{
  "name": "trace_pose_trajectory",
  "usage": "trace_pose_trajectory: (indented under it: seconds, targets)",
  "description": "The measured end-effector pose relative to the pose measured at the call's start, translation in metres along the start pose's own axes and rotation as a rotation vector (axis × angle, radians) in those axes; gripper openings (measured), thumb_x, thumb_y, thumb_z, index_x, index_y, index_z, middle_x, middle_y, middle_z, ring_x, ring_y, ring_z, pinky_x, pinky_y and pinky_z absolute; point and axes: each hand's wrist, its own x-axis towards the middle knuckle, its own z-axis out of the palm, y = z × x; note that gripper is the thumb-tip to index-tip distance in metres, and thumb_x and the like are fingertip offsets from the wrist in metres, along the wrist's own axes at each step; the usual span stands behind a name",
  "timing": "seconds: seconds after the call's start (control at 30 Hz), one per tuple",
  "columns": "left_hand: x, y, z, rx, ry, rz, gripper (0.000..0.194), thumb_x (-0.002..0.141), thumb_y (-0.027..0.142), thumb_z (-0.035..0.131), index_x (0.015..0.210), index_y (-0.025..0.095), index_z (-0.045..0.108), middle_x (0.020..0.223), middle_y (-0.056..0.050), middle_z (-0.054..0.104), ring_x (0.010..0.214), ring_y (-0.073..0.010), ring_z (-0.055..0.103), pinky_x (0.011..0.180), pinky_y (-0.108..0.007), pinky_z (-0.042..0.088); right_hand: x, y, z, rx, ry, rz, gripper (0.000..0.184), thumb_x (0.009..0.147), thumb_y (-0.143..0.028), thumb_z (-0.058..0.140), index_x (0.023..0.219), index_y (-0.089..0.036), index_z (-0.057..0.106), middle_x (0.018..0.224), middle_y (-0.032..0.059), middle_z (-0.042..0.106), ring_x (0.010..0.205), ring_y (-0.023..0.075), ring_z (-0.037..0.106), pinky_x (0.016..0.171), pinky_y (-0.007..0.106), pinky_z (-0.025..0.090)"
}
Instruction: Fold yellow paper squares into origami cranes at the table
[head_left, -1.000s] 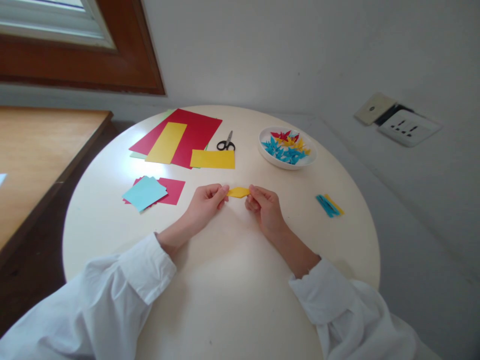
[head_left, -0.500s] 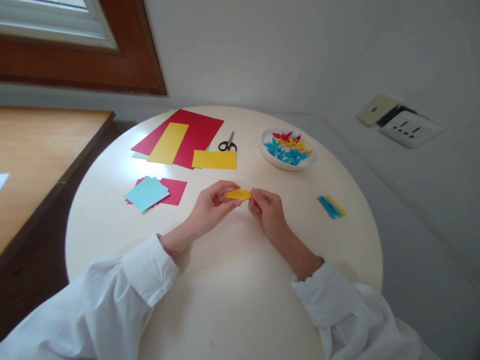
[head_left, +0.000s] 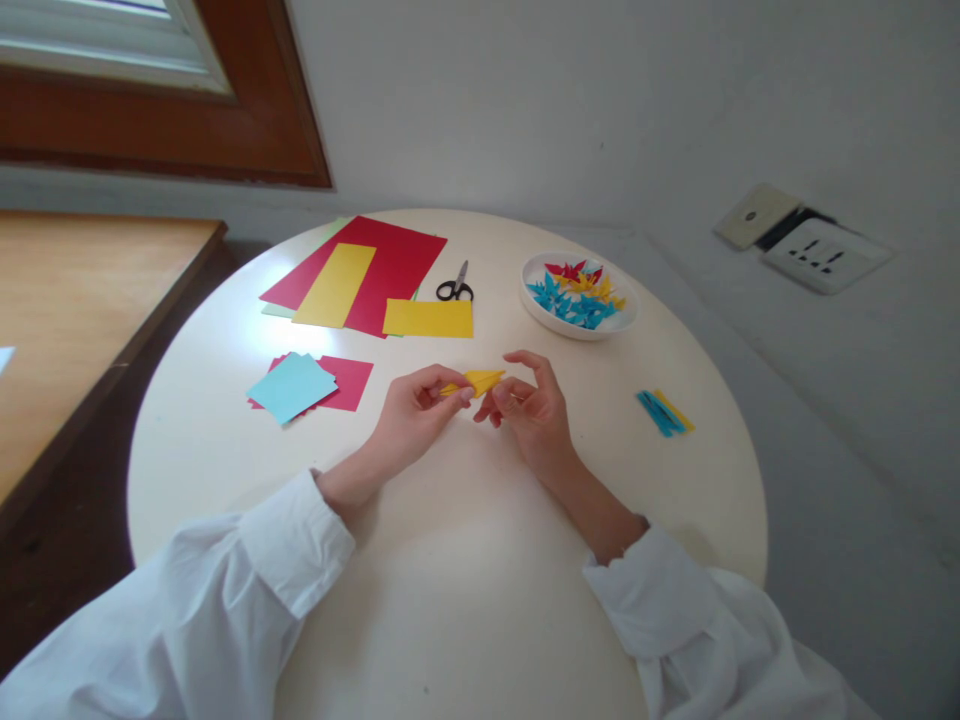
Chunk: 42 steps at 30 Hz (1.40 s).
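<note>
We see a small, pointed piece of folded yellow paper (head_left: 482, 381) held above the middle of the smooth, round white bench (head_left: 465, 560), crisp and diamond-like in outline. The left hand (head_left: 417, 400) is clamped on its left end, thumb against fingers. The right hand (head_left: 537, 415) has its fingers apart, index raised, at the paper's other tip; we cannot quite tell whether its thumb touches there. Loose white cloth sleeves (head_left: 296, 545) end above both wrists.

Towards the bench's far right edge, a shallow, glossy white dish (head_left: 556, 327) holds spiky origami pieces (head_left: 574, 310) in blue, yellow and red. Near the right edge lie slim blue and yellow paper strips (head_left: 658, 413). At the far left edge, flat yellow rectangles (head_left: 427, 318) overlap a large red sheet (head_left: 401, 260), beside black-handled metal scissors (head_left: 454, 289). Nearer the left edge, pale blue paper squares (head_left: 292, 388) fan over pinkish-red paper (head_left: 352, 383).
</note>
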Motion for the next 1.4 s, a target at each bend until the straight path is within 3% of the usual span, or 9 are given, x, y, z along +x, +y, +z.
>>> trace_pose_trajectory:
  seconds: [0.1, 0.27, 0.53, 0.77, 0.9, 1.13, 1.4]
  targets:
    - [0.0004, 0.0004, -0.0009, 0.007, 0.008, -0.003, 0.016, 0.074, 0.03, 0.062, 0.077, 0.015, 0.062, 0.07, -0.002, 0.064, 0.065, -0.0119, 0.058, 0.059, -0.022, 0.045, -0.003, -0.0025, 0.0011, -0.023, -0.057, 0.002, 0.04, 0.071, -0.039, 0.066, 0.103, -0.026, 0.047, 0.059, -0.0079, 0.059, 0.046, 0.0095, 0.056, 0.045, 0.023, 0.042]
    - [0.0005, 0.0019, -0.001, 0.027, 0.032, -0.041, 0.016, 0.071, 0.029, 0.065, 0.072, 0.015, 0.059, 0.065, -0.001, 0.061, 0.059, -0.0107, 0.056, 0.052, -0.021, 0.041, -0.0035, -0.0028, 0.001, -0.015, -0.049, 0.029, 0.041, 0.072, -0.044, 0.063, 0.105, -0.025, 0.046, 0.061, -0.0059, 0.064, 0.049, 0.0116, 0.062, 0.044, 0.023, 0.04]
    - [-0.0006, -0.0038, -0.0002, -0.048, -0.058, -0.007, 0.005, 0.072, 0.019, 0.061, 0.074, 0.016, 0.058, 0.07, -0.001, 0.063, 0.064, -0.0111, 0.059, 0.057, -0.022, 0.044, -0.0012, -0.0015, 0.0032, -0.017, -0.026, 0.136, 0.046, 0.07, -0.048, 0.064, 0.104, -0.023, 0.046, 0.061, -0.0039, 0.065, 0.051, 0.0122, 0.063, 0.046, 0.021, 0.039]
    - [-0.0004, -0.0021, -0.0017, -0.015, -0.072, -0.012, 0.004, 0.072, 0.019, 0.06, 0.075, 0.016, 0.059, 0.071, 0.0, 0.063, 0.063, -0.01, 0.057, 0.057, -0.021, 0.043, 0.0006, -0.0021, 0.0016, 0.072, -0.003, 0.212, 0.046, 0.066, -0.045, 0.067, 0.103, -0.025, 0.049, 0.074, -0.0027, 0.063, 0.068, 0.0134, 0.064, 0.054, 0.023, 0.049]
    - [-0.0007, -0.0017, -0.0022, -0.012, -0.093, -0.02, 0.004, 0.073, 0.018, 0.059, 0.076, 0.016, 0.06, 0.071, 0.0, 0.062, 0.062, -0.0091, 0.057, 0.057, -0.021, 0.044, 0.0014, -0.0011, 0.0009, 0.118, 0.022, 0.239, 0.042, 0.065, -0.041, 0.068, 0.1, -0.024, 0.052, 0.074, -0.0037, 0.063, 0.066, 0.0114, 0.062, 0.055, 0.022, 0.049]
    - [-0.0013, -0.0029, -0.0009, -0.1, -0.125, 0.001, 0.018, 0.071, 0.025, 0.066, 0.086, 0.016, 0.06, 0.086, -0.005, 0.065, 0.079, -0.0161, 0.064, 0.072, -0.028, 0.051, 0.0018, 0.0024, 0.0026, 0.065, 0.095, 0.108, 0.024, 0.065, -0.032, 0.069, 0.083, -0.021, 0.058, 0.061, -0.0047, 0.062, 0.05, 0.0078, 0.055, 0.051, 0.022, 0.043]
    - [0.0004, -0.0053, -0.0003, -0.078, -0.056, -0.001, 0.016, 0.071, 0.025, 0.066, 0.083, 0.015, 0.062, 0.083, -0.004, 0.067, 0.074, -0.0136, 0.064, 0.067, -0.024, 0.05, 0.0006, 0.0015, 0.0016, -0.005, 0.068, 0.021, 0.013, 0.067, -0.029, 0.068, 0.076, -0.02, 0.063, 0.069, -0.0027, 0.062, 0.054, 0.0079, 0.056, 0.055, 0.025, 0.047]
